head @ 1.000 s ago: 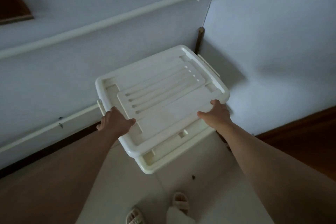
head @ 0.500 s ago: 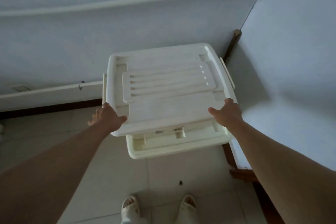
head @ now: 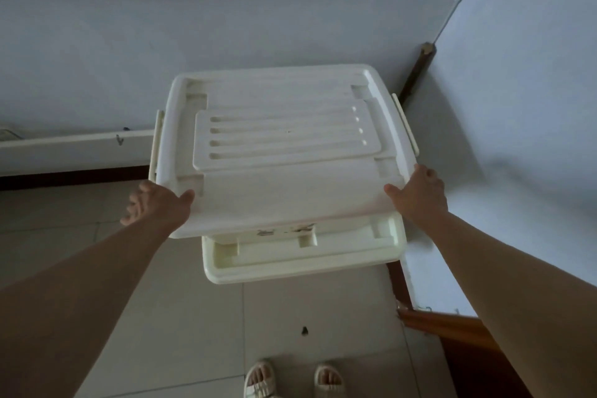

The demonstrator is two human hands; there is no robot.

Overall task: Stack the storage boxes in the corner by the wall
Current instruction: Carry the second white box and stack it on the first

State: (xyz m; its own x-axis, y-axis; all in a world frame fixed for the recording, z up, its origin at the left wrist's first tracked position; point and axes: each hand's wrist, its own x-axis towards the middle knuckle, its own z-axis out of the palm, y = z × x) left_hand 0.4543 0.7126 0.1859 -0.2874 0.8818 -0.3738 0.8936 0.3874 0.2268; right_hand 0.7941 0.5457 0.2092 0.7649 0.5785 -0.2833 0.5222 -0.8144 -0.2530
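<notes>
A white lidded storage box [head: 281, 136] sits on top of a cream lidded storage box [head: 303, 255] on the floor, in the corner where two pale walls meet. The upper box is set back toward the wall, so the lower lid's near strip shows. My left hand [head: 158, 203] is at the upper box's near-left corner, thumb on the lid and fingers splayed out beside it. At the near-right corner, my right hand [head: 420, 194] grips the edge with its thumb on the lid.
A white pipe [head: 74, 142] runs low along the back wall above a dark skirting. Brown wooden trim [head: 452, 329] lies at the lower right by the side wall. My sandalled feet [head: 290, 381] stand on the tiled floor in front of the boxes.
The upper box has turned square to the back wall and settled over the lower one. My left fingers have spread away from its corner. The right hand stays at its corner.
</notes>
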